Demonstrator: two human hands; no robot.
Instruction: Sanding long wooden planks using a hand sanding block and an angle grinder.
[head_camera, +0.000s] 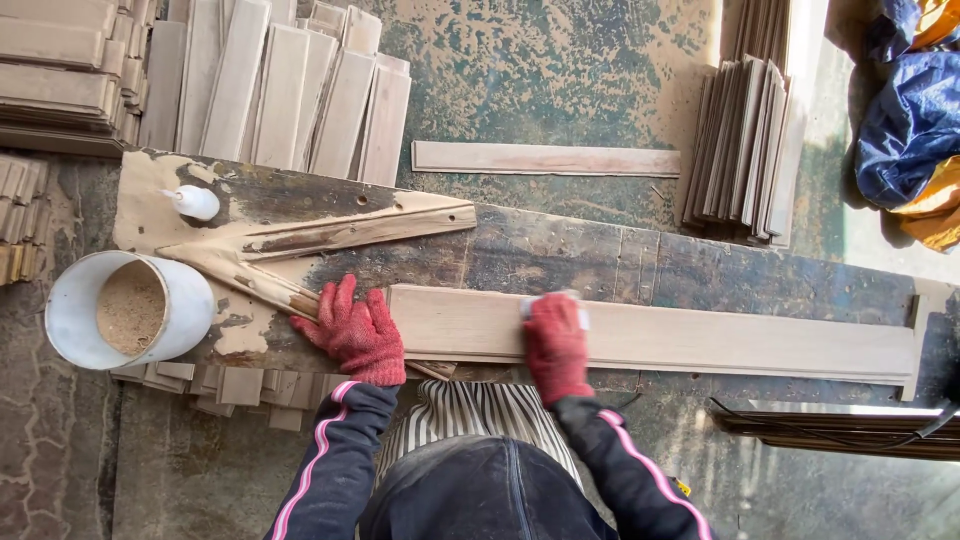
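Dusty workshop floor, sawdust everywhere; a long dark workbench (560, 255) runs across the frame w/ stacks of thin wood slats (280, 90) behind it. A pale plank (700, 340) lies lengthwise along the bench's near edge, butted against a stop at the far right end, apparently to keep it from sliding. Left hand (352, 330), red-gloved, lies flat w/ fingers spread at the plank's left end, pinning it down. Right hand (556, 340), also gloved, is closed over a small pale block (580, 312) pressed on the plank's face; the block is mostly hidden, prob. a sanding pad. White bucket of sawdust (130, 310) sits at the bench's left corner, a small white bottle (192, 202) close by. Bench's right end and lower right items are cut off or in shadow.
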